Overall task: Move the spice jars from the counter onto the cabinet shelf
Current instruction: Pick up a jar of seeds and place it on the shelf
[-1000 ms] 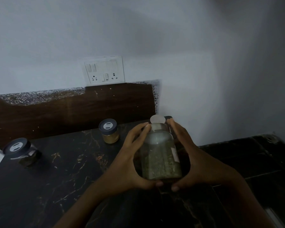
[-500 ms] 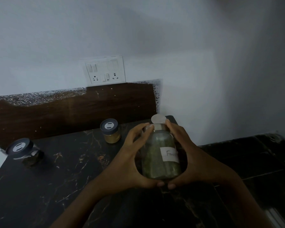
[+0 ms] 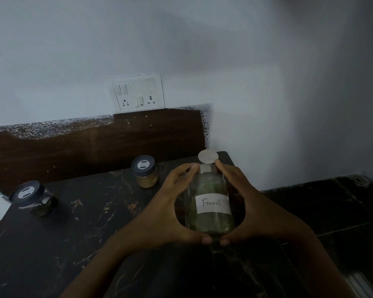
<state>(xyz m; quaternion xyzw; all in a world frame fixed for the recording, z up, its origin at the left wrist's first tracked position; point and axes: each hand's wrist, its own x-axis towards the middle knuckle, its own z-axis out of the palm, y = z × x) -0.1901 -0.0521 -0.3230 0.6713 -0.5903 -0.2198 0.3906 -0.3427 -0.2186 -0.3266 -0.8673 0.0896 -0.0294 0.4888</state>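
Landmark: the socket plate (image 3: 138, 92) on the wall; every place below is given from it.
Fennel jar (image 3: 211, 203): below and to the right of the socket plate, over the right end of the counter (image 3: 73, 244), with its paper label facing the camera.
Long axis: close to upright, the silver lid (image 3: 208, 156) leaning a little away from the person.
Left hand (image 3: 159, 214): curled round the jar's left side, its fingers (image 3: 182, 172) reaching up to the neck and its thumb under the base.
Right hand (image 3: 261, 211): mirrors it on the right side, with a fingertip at the lid's rim.
Grip: the two thumbs nearly meet beneath the jar; I cannot tell whether the base touches the counter.
Key relation: the jar sits between the palms, equally near both hands, so I judge either one could carry it.
Yellow jar (image 3: 145, 173): straight below the socket plate, standing free.
Dark jar (image 3: 33, 200): well down and left of it, untouched.
Shelf: out of view.
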